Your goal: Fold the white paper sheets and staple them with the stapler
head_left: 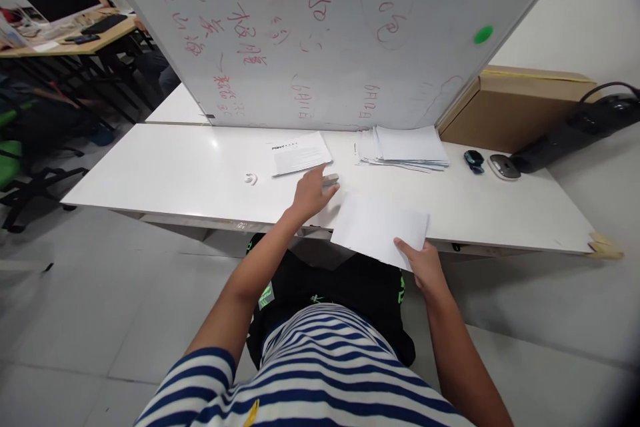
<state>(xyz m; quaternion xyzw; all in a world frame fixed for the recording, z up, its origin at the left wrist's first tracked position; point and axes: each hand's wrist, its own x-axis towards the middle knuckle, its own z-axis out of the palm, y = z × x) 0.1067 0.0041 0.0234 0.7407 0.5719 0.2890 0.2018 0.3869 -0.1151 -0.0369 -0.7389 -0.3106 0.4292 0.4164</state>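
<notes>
My right hand (pixel 425 263) grips white paper (pixel 383 223) by its near right corner, thumb on top and fingers underneath. The paper tilts over the desk's front edge; I cannot tell how many sheets it is. My left hand (pixel 311 192) reaches over the desk with index finger and thumb spread. Between them lies a small greyish object (pixel 331 179), partly covered, whose kind I cannot make out. Just beyond the left fingertips is a printed white booklet or folded stack (pixel 301 154). A small white curved item (pixel 251 179) rests to its left.
A stack of papers (pixel 411 146) lies at the back of the white desk (pixel 175 167), against a whiteboard (pixel 330 27) with red writing. To the right are a dark watch-like item (pixel 473 161), a mouse (pixel 504 167), a cardboard box (pixel 520 107) and a black cylinder (pixel 575 133).
</notes>
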